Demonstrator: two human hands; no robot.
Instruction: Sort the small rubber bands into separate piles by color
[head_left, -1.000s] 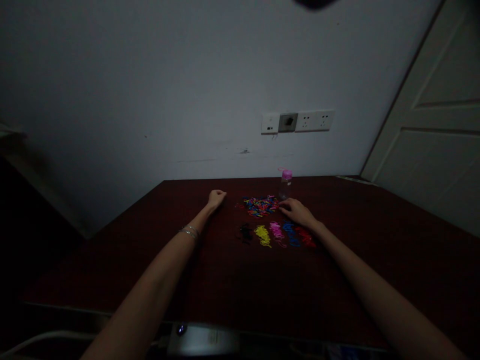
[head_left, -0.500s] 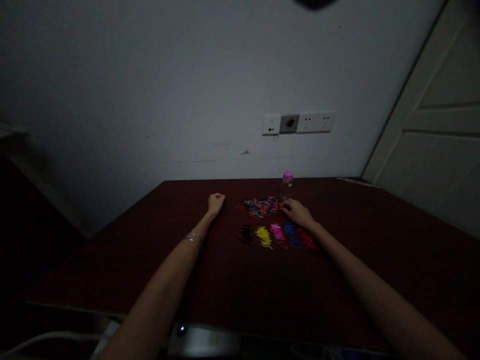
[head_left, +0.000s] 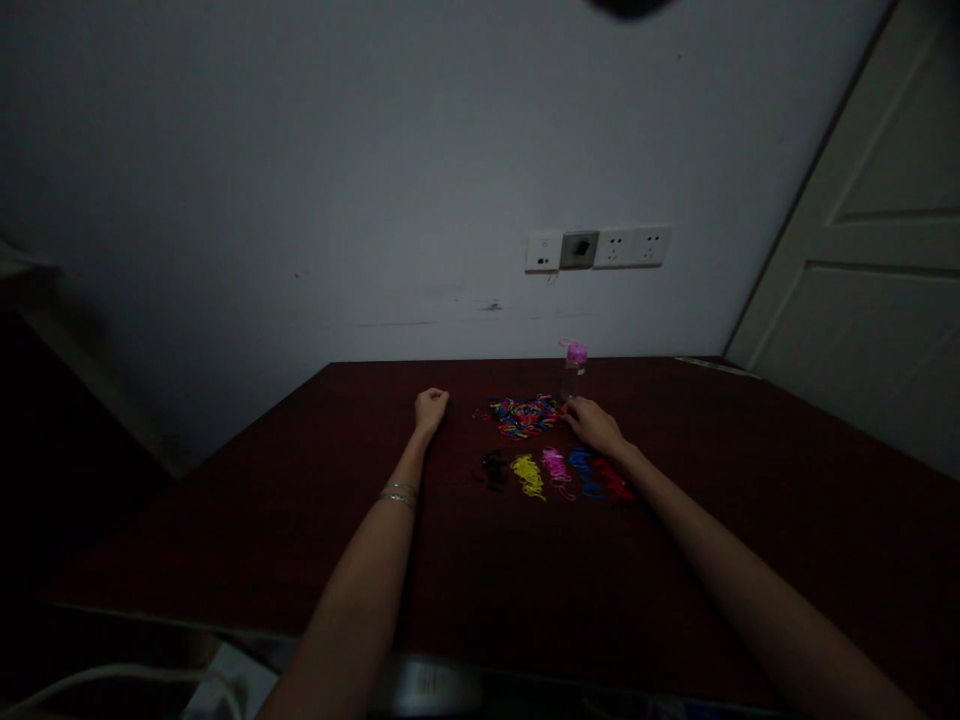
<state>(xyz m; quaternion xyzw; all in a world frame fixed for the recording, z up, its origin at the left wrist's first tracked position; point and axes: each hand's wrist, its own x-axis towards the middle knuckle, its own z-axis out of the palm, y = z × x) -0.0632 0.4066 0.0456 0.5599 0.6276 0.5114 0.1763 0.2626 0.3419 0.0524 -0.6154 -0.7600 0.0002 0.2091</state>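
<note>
A mixed pile of small coloured rubber bands [head_left: 523,415] lies on the dark red table. My left hand [head_left: 431,408] rests to the left of the pile, apart from it, curled into a loose fist with nothing showing in it. At the pile's right edge is my right hand [head_left: 596,425], its fingers drawn together; a bit of red shows by the fingertips, too small to make out. Sorted bands lie nearer me in a row: black [head_left: 493,469], yellow [head_left: 528,476], pink [head_left: 557,470], blue [head_left: 584,472] and red [head_left: 613,479], the red partly behind my right wrist.
A clear bottle with a pink lid [head_left: 576,370] stands just behind my right hand. The table [head_left: 285,500] reaches back to a wall with sockets [head_left: 630,247]. A white door [head_left: 885,270] is at the right. A white cable [head_left: 135,672] hangs below the front edge.
My left forearm has swung a little to the right, while its fist stays in place. My right hand remains at the pile's edge, almost unmoved.
</note>
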